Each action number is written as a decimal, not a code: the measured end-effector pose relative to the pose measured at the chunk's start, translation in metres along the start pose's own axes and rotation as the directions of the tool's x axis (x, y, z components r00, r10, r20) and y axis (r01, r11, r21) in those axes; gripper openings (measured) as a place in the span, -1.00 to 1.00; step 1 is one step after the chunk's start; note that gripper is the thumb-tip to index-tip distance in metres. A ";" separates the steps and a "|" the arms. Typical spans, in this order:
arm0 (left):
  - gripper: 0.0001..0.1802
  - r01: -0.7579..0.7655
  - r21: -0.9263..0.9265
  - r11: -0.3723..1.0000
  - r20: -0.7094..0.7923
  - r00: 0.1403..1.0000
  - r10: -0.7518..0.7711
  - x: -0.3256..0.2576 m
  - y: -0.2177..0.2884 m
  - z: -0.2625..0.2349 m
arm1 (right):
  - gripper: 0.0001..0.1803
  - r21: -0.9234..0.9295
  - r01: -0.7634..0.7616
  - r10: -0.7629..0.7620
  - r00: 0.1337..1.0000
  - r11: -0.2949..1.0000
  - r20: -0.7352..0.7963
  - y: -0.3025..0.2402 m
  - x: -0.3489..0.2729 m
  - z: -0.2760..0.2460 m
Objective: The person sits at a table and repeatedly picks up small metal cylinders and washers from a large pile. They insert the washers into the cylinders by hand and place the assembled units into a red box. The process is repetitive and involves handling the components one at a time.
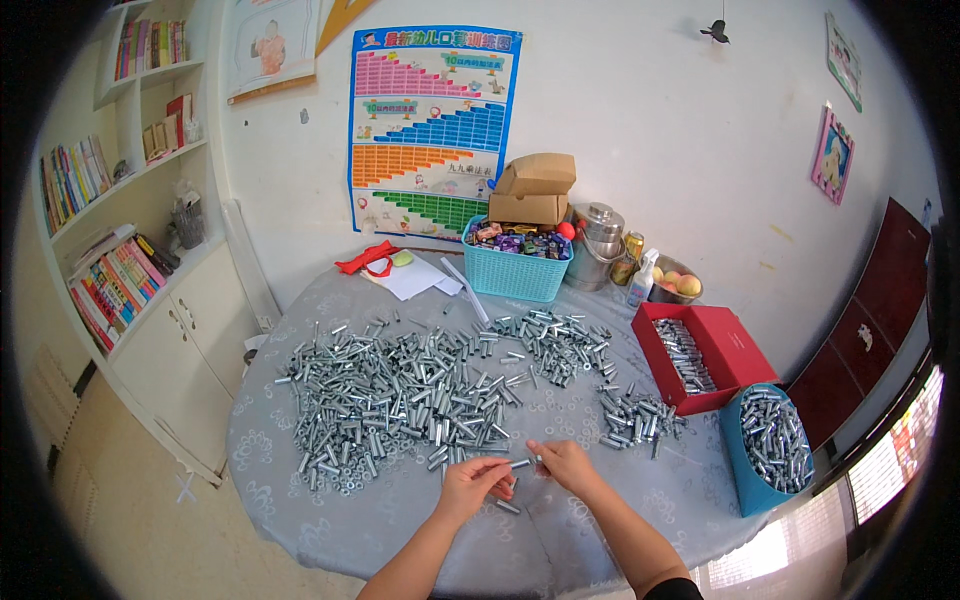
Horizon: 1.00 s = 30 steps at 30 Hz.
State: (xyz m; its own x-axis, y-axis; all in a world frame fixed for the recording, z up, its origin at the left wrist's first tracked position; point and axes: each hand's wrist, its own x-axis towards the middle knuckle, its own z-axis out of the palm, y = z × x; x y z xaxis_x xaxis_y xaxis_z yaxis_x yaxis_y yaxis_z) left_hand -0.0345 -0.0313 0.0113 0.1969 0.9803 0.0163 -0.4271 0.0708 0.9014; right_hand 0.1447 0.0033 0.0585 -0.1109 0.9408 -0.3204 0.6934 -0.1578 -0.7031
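Near the front of the table, my left hand (pixel 478 488) has its fingers closed on one end of a short silver metal sleeve (pixel 520 463). The sleeve's other end reaches my right hand (pixel 563 464), whose fingers are curled closed; what lies inside them is hidden. Another metal sleeve (pixel 508 507) lies on the cloth just below my left fingers. Left of and beyond my hands spreads a big heap of metal sleeves (pixel 400 390), with small nuts (pixel 345 480) along its near edge. A smaller pile of metal parts (pixel 638 420) sits beyond my right hand.
A grey patterned tablecloth (pixel 640 530) covers the round table. At right stand a red box (pixel 655 372) and a blue bin (pixel 748 475), both holding metal parts. Behind are a turquoise basket (pixel 512 275), a metal canister (pixel 597 250), a spray bottle (pixel 643 280) and a fruit bowl (pixel 664 294).
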 end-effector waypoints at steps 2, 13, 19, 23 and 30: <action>-0.82 0.019 -0.036 0.999 -0.044 0.999 -0.021 0.004 -0.003 -0.002 | -0.68 0.261 0.254 -0.230 0.966 0.931 -0.121 0.022 0.009 0.009; -0.82 0.036 -0.111 0.993 -0.132 0.990 -0.051 0.005 -0.004 -0.006 | -0.74 0.380 0.419 -0.417 0.904 0.824 -0.092 0.016 0.002 0.009; -0.83 0.035 -0.103 0.994 -0.115 0.992 -0.047 0.006 -0.003 -0.005 | -0.80 0.371 0.413 -0.416 0.906 0.832 -0.076 0.010 -0.005 0.011; -0.82 -0.005 -0.011 1.000 -0.085 0.996 0.004 0.004 -0.003 -0.001 | -0.72 0.251 0.298 -0.316 0.948 0.921 0.031 0.017 -0.005 0.005; -0.82 0.009 -0.079 0.997 -0.116 0.993 -0.019 0.005 -0.004 -0.003 | -0.68 0.469 0.329 -0.325 0.941 0.820 -0.092 0.018 -0.003 0.008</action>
State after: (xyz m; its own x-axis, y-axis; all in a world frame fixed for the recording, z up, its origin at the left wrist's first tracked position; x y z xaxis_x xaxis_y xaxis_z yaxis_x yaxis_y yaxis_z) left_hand -0.0343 -0.0263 0.0060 0.1015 0.9935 -0.0506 -0.4937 0.0945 0.8645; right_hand 0.1522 -0.0048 0.0416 -0.2638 0.9645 -0.0145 0.1983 0.0395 -0.9793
